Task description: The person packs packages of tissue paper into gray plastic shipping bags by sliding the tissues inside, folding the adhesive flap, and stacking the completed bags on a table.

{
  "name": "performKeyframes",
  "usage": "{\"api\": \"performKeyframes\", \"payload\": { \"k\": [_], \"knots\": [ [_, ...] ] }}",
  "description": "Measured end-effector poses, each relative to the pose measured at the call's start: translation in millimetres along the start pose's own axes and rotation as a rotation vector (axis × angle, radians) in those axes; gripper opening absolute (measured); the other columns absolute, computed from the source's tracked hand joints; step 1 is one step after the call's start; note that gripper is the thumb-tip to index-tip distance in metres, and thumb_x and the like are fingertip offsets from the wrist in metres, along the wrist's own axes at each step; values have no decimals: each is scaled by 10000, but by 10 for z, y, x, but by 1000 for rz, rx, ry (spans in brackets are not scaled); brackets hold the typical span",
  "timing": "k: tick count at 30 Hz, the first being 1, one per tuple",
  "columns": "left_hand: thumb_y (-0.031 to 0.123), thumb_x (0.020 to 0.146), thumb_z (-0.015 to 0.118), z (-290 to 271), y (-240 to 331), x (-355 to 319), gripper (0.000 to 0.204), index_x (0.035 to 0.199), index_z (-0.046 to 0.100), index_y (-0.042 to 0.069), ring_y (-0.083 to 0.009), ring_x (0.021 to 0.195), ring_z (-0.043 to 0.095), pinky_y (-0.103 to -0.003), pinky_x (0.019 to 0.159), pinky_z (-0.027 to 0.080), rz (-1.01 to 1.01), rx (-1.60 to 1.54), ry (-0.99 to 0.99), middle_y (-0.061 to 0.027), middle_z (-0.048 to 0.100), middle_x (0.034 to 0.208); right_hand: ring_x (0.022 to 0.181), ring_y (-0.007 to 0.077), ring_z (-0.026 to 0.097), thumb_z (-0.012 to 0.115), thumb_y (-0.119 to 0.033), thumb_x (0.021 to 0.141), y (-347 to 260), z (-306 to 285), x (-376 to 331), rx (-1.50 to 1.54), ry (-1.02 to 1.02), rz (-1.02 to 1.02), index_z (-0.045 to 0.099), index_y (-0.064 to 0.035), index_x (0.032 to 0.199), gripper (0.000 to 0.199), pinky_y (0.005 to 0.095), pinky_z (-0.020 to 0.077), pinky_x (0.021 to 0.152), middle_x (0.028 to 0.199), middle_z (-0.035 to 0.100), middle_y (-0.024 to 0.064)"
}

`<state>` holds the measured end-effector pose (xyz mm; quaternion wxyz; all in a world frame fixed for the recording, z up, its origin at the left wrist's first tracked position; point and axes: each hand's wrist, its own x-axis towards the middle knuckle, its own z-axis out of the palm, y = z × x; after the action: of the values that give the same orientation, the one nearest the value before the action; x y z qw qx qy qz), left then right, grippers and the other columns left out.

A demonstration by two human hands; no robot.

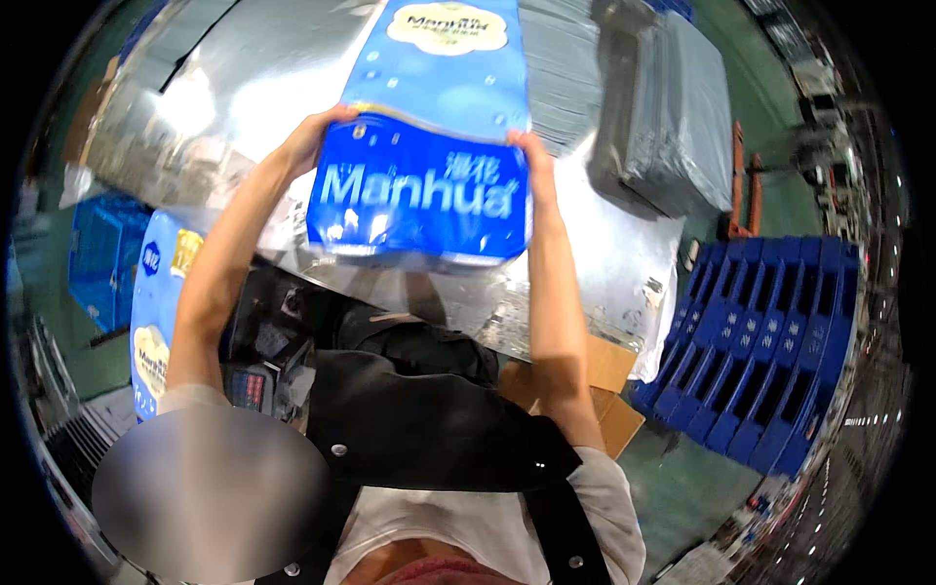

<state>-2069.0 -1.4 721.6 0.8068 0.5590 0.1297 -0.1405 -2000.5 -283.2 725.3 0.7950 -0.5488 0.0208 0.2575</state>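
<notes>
A long, glossy plastic-wrapped pack (pixel 429 107), light blue in its far part and deep blue at its near end, is held between my two hands over a shiny metal-topped table (pixel 263 68). My left hand (pixel 330 132) is closed on the pack's left edge, its thumb side against the wrapper. On the opposite edge my right hand (pixel 536 164) grips the pack, fingers partly hidden behind it. The pack's near end sits close to the table's front edge; whether its underside touches the metal cannot be seen.
Grey plastic-wrapped bundles (pixel 673 117) stand on the table's right side. Stacked blue pallets (pixel 751 341) and cardboard (pixel 614 390) are at right. Another light blue pack (pixel 151 302), a blue crate (pixel 102 253) and a small keypad device (pixel 252 388) lie to the left.
</notes>
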Motion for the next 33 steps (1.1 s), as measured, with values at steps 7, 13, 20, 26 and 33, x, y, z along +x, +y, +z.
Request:
{"api": "performKeyframes", "payload": {
  "k": [7,13,20,26,33],
  "knots": [
    [345,882,420,1040,-1828,61,444,1167,415,4,-155,875,552,-299,754,472,-260,-5,214,-108,561,1005,1170,192,348,467,-295,875,1471,-1408,-607,35,215,65,294,1,1298,544,303,272,974,1286,372,101],
    [467,905,272,794,-1874,313,564,1132,488,-2,-195,948,534,-360,880,399,-448,110,-10,-127,546,1073,1233,277,279,422,-375,879,1475,-2700,-150,-355,257,219,232,52,1301,630,343,226,1012,1336,285,195],
    [131,712,570,530,-582,2864,218,885,611,6,-281,806,604,-342,736,471,448,971,327,-153,624,852,1192,397,279,526,-313,792,-326,-2054,2080,-1426,495,-814,310,91,1225,630,434,218,995,1262,337,270],
    [28,652,553,540,-646,4247,224,875,556,11,-289,900,548,-345,723,485,586,1955,104,-152,543,924,805,377,556,515,-316,782,-519,-1615,3193,-1603,144,-337,620,-19,814,317,430,421,740,822,595,220],
    [138,738,515,461,-858,4765,225,921,563,16,-327,733,585,-374,626,477,618,1902,52,-167,587,833,681,378,573,544,-222,711,-55,-1737,3253,-1333,386,-673,621,-23,747,217,408,453,597,688,594,196]
  ]
}}
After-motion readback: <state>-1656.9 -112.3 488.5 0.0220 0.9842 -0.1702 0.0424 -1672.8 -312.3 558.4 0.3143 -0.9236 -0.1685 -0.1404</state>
